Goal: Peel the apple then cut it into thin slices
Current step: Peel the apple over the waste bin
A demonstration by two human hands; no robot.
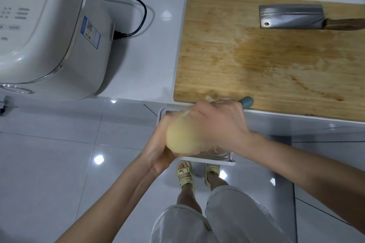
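A pale yellow apple [182, 137] with its skin mostly off is held over a white bin [217, 161] below the counter edge. My left hand [160, 152] cups the apple from below and the left. My right hand [219, 124] grips a peeler with a teal handle [246, 102] against the top of the apple; the blade is hidden by my fingers. A wooden cutting board [276, 59] lies on the counter to the right. A cleaver [292, 17] with a wooden handle rests flat at the board's far side.
A white rice cooker [49, 31] stands at the left of the counter with a black cord [136, 4] plugged into its side. White tiled floor lies below, with my legs and sandalled feet [185, 173] near the bin.
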